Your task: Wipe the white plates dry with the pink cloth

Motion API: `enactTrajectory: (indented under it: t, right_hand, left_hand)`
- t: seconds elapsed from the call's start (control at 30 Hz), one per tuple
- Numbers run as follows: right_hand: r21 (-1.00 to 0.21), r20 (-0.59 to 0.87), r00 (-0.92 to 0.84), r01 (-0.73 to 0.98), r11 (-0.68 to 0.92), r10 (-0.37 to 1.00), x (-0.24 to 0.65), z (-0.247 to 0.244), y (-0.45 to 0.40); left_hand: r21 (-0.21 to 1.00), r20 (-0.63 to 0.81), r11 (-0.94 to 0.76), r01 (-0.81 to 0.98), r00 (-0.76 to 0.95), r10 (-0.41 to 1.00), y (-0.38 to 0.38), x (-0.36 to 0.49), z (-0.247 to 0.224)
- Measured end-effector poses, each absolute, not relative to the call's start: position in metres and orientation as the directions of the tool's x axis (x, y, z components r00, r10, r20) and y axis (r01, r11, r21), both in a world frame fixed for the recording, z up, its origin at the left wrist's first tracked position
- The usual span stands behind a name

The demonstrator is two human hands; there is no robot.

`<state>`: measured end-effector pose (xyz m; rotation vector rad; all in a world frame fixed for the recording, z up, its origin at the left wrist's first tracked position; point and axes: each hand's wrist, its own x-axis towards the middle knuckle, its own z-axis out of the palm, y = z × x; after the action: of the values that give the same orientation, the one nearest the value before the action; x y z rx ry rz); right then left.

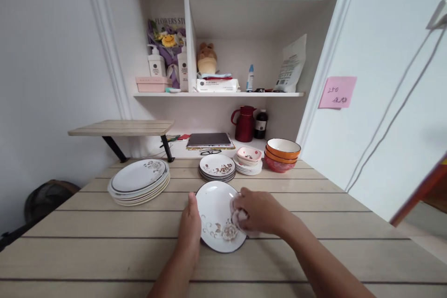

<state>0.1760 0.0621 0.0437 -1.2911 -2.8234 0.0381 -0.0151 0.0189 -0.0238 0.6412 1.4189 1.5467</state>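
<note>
1. Plate (215, 207): round, white, shiny, thin dark rim; grey-brown flower with leaves and curling scrolls on the part nearest me. Light glints near its far edge.
2. Where: front middle of the slatted wood table (104, 251), between my hands, just in front of the small plates (217, 166). Can't tell if it lies flat or is slightly raised.
3. Left hand (189, 226): at the plate's left rim, thumb pointing up and away from me. Other fingers hidden; can't tell whether they grip.
4. Right hand (260, 212): fingers bunched, pinching a pale pinkish cloth (238, 216) against the plate's right side. Cloth slightly blurred, partly covered by my fingers.
5. Writing, left shelf: "FLOWERS STU" (170, 21) on the bouquet wrap, rest cut off by the divider.
6. Pink note (337, 92) on the right wall: handwritten "250", more handwriting below, can't read it.
7. Pump bottle (156, 63): white, dark round logo, print too small.
8. White pack (217, 85): dark round logo, small print unreadable.
9. Bag (291, 65): lines of print and a barcode, unreadable.
10. Dark bottle (260, 124) beside the red jug (245, 124): white label, text too small.
</note>
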Motion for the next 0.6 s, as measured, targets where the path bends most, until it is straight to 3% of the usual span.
enactTrajectory:
  t: [0.1, 0.27, 0.43, 0.6]
  right_hand:
    - [-0.142, -0.035, -0.787, 0.614, 0.776, 0.616, 0.172, 0.045, 0.051]
    - [-0.345, 0.180, -0.838, 0.436, 0.831, 0.515, 0.135, 0.030, 0.042]
    - [-0.199, 0.444, -0.652, 0.597, 0.777, 0.615, 0.113, 0.018, 0.056]
    - [-0.054, 0.470, -0.553, 0.760, 0.648, 0.688, 0.138, 0.023, 0.075]
  left_hand:
    - [0.957, -0.209, 0.089, -0.275, -0.447, 0.870, 0.019, -0.015, -0.024]
    - [0.960, -0.211, 0.093, -0.265, -0.465, 0.860, 0.017, -0.017, -0.023]
    - [0.973, -0.183, 0.093, -0.213, -0.455, 0.872, 0.018, -0.017, -0.023]
    - [0.981, -0.166, 0.102, -0.168, -0.435, 0.885, 0.017, -0.014, -0.022]
